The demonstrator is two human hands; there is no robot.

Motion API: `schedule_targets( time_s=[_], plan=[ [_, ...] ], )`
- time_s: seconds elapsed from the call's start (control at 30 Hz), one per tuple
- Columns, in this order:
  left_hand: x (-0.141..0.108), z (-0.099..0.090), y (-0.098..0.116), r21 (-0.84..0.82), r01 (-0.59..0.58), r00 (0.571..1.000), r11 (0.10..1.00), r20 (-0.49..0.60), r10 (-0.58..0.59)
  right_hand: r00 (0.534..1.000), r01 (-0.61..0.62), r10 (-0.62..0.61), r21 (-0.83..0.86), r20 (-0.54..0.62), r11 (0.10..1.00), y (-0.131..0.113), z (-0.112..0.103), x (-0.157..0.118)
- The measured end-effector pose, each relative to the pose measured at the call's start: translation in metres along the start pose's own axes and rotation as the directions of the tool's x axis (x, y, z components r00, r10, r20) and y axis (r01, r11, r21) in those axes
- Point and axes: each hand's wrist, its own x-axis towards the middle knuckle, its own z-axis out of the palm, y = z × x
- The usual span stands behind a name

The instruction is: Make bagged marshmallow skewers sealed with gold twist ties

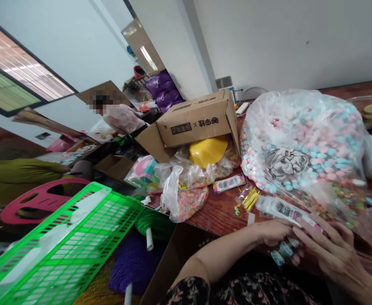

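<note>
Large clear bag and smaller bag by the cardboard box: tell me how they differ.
The large clear bag bulges tall; the smaller clear bag sags low. The large clear bag holds mostly pink and blue discs; the smaller clear bag, mixed bright pieces. The large clear bag stands on the wooden table; the smaller clear bag lies by the cardboard box. Both are clear plastic, full of small pieces.

PLACE: packing workroom — cardboard carton point(195, 120) | bulk plastic bag point(300, 148) | green crate point(62, 245)

We've got a glossy clear film sachet strip point(283, 250), a shiny thin plastic bag point(303, 144), a matt corrugated cardboard box point(198, 118), a varnished wood tabletop point(214, 216), and a smooth green plastic crate point(62, 241).
</note>
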Motion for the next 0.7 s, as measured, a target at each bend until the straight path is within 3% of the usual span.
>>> schedule_targets(
  time_s=[0.1, 0.2, 0.27, 0.3, 0.37, 0.4, 0.47, 0.5, 0.53, 0.6, 0.63, 0.7],
  plan=[
    [-0.001, -0.006, 0.005, 0.042, 0.14, 0.963, 0.989, 0.225, -0.146, 0.969, 0.244, -0.242, -0.022, 0.058, 0.97, 0.006, -0.011, 0.002],
    [-0.008, -0.003, 0.016, 0.159, 0.124, 0.927, 0.979, 0.333, -0.172, 0.953, 0.303, -0.303, 0.025, 0.013, 0.953, 0.009, -0.01, 0.0],
    [-0.015, 0.004, 0.022, 0.404, 0.023, 0.962, 0.914, 0.241, -0.131, 0.98, 0.18, -0.184, 0.054, 0.082, 0.982, 0.004, -0.006, -0.003],
    [-0.019, 0.009, 0.023, 0.541, -0.032, 0.982, 0.84, 0.172, -0.073, 0.988, 0.064, -0.071, 0.057, 0.139, 0.996, -0.001, -0.005, -0.004],
    [-0.027, 0.02, 0.02, 0.758, -0.147, 0.986, 0.635, 0.059, 0.157, 0.951, -0.216, 0.197, 0.055, 0.24, 0.975, -0.018, -0.005, -0.004],
    [-0.031, 0.023, 0.017, 0.797, -0.175, 0.976, 0.579, 0.061, 0.211, 0.912, -0.339, 0.305, 0.083, 0.276, 0.937, -0.027, -0.007, -0.002],
    [-0.035, 0.023, 0.013, 0.933, -0.236, 0.887, 0.273, 0.092, 0.453, 0.788, -0.546, 0.446, 0.147, 0.424, 0.825, -0.038, -0.008, 0.001],
    [-0.034, 0.019, 0.013, 0.95, -0.247, 0.857, 0.193, 0.121, 0.501, 0.744, -0.598, 0.48, 0.143, 0.464, 0.789, -0.04, -0.008, 0.003],
    [-0.031, 0.014, 0.014, 0.95, -0.258, 0.833, 0.175, 0.127, 0.539, 0.723, -0.626, 0.53, 0.095, 0.443, 0.774, -0.04, -0.008, 0.002],
    [-0.022, 0.007, 0.017, 0.909, -0.282, 0.851, 0.307, 0.089, 0.518, 0.732, -0.627, 0.603, -0.03, 0.319, 0.778, -0.04, -0.009, -0.002],
    [-0.018, 0.006, 0.018, 0.859, -0.27, 0.891, 0.435, 0.052, 0.451, 0.761, -0.597, 0.593, -0.073, 0.264, 0.799, -0.043, -0.009, -0.006],
    [-0.015, 0.008, 0.019, 0.7, -0.154, 0.978, 0.698, 0.008, 0.208, 0.832, -0.509, 0.518, -0.096, 0.199, 0.855, -0.05, -0.009, -0.016]
  ],
)
